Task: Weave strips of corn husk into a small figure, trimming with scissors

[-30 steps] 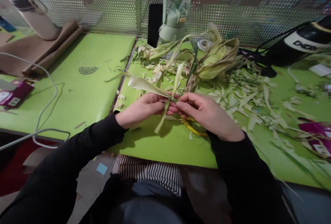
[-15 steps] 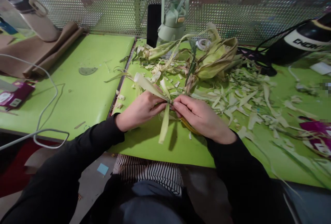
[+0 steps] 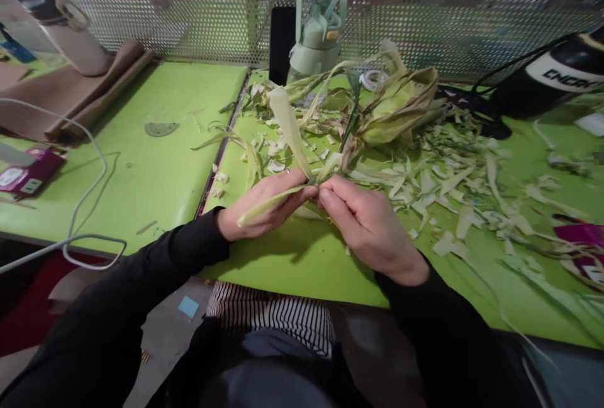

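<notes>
Between my two hands is a small bundle of pale corn husk strips (image 3: 289,128), bound or gathered at one point. My left hand (image 3: 270,204) is closed, pinching the bundle at that point; one strip stands upright and another lies across the back of this hand. Fingertips of my right hand (image 3: 365,219) are pinched together at the same spot, meeting the left fingertips. Whatever fine piece they grip there is mostly hidden. Just beyond the hands lies a larger bunch of dry corn husks (image 3: 399,109), with cut husk scraps (image 3: 425,185) strewn to its right.
A pale green water bottle (image 3: 314,49) and a black phone (image 3: 282,43) stand by the perforated metal screen (image 3: 207,12). Left are a protractor (image 3: 161,128), a white cable (image 3: 89,207), brown paper (image 3: 94,100) and a beige flask (image 3: 75,37). A black bottle (image 3: 542,78) stands at right.
The bundle has turned in my hands: the long strip now points more upright, and the hanging strip has swung left over my left hand. My right hand has rotated slightly.
</notes>
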A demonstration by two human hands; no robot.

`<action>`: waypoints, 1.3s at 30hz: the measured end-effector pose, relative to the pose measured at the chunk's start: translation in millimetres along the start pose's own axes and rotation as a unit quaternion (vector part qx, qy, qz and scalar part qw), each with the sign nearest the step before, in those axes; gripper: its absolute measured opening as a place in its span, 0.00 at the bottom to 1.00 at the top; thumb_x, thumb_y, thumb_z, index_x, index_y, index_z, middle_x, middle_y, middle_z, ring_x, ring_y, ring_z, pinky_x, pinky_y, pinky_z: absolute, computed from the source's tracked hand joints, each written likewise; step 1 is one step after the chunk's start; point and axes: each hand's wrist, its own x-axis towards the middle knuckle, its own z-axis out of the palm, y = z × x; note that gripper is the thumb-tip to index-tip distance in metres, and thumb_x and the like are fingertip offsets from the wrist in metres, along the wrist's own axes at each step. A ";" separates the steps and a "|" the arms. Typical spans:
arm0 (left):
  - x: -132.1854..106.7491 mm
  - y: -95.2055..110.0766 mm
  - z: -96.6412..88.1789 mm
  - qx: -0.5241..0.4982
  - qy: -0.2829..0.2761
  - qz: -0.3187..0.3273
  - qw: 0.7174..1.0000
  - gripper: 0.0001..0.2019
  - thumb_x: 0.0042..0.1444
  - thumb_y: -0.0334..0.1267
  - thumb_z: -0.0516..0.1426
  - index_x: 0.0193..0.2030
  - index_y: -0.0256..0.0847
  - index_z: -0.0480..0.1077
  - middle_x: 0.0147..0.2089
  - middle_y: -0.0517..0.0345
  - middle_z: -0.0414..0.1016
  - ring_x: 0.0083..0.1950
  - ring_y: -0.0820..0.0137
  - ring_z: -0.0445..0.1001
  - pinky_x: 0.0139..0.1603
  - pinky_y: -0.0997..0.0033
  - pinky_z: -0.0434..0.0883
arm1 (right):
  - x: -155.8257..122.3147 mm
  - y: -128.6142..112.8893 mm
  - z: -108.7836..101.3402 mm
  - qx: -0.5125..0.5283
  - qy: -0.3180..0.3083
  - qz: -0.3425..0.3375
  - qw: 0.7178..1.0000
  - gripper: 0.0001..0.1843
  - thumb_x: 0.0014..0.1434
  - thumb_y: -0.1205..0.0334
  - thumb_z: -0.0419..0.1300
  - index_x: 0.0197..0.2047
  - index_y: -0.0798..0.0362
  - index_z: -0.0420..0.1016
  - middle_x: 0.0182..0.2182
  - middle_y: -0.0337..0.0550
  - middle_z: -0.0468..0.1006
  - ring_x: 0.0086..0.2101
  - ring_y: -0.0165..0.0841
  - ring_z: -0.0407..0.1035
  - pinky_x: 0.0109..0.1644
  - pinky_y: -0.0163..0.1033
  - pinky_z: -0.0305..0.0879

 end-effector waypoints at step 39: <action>5.2 -7.9 -14.0 -0.269 -0.008 -0.135 0.954 0.13 0.58 0.41 0.61 0.44 0.34 0.71 0.35 0.56 0.75 0.35 0.74 0.73 0.37 0.73 0.72 | 5.2 24.6 15.6 -0.186 0.070 -0.135 0.971 0.14 0.70 0.61 0.50 0.43 0.59 0.74 0.37 0.51 0.80 0.36 0.38 0.74 0.39 0.42 0.68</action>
